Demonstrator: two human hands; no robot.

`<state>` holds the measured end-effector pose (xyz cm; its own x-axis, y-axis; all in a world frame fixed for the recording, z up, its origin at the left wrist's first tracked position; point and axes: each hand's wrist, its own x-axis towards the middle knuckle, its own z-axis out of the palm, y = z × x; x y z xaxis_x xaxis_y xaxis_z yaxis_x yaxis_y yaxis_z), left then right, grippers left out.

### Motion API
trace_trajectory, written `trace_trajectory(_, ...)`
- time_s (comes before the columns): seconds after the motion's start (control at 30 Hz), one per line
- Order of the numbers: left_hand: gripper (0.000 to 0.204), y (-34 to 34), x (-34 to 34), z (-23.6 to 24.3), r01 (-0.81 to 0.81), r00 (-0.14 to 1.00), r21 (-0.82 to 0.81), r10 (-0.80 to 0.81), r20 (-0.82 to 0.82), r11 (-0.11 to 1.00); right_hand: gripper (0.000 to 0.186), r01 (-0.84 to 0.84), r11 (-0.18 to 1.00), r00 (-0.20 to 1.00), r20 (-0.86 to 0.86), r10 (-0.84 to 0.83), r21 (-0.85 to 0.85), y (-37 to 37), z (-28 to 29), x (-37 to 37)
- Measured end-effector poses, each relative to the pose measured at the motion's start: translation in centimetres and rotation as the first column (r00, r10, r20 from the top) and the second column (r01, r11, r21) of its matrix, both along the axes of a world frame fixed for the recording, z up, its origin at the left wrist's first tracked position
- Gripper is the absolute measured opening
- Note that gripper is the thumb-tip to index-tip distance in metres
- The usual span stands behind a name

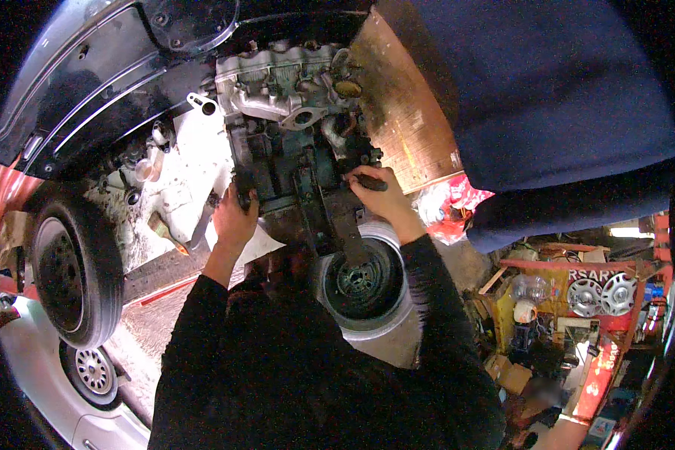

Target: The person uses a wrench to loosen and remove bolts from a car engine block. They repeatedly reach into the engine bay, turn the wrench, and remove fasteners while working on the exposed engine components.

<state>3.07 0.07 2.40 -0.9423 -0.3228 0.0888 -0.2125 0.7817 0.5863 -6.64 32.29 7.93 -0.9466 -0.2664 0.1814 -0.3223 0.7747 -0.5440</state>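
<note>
Gripping engine block | left hand clenched on its dark lower edge | right hand closed around black tool handle | likely heavy, rigid, greasy; hold solid cast edges

**Engine on a Wheel Rim**

A bare steel wheel rim lay flat on the concrete floor and carried the greasy engine. A white sheet lay spread on the floor beside it.

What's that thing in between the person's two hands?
In the head view, the dark, greasy metal engine block fills the stretch between the left hand and the right hand; both grip it.
</note>
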Motion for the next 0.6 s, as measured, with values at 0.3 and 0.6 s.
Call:
trace_trajectory(0.3, 0.062, -0.8, -0.4, -0.6, 0.064, 0.998, 0.071, -0.063, -0.018, 0.995, 0.022, -0.113, 0.984, 0.992, -0.076, 0.103, -0.136, 0.5, -1.0, 2.4)
trace_trajectory(0.6, 0.069, -2.1, -0.8, -0.9, 0.145, 0.988, 0.015, -0.144, -0.053, 0.989, 0.036, -0.056, 0.987, 0.994, 0.082, 0.069, -0.150, 0.6, -1.2, 1.1)
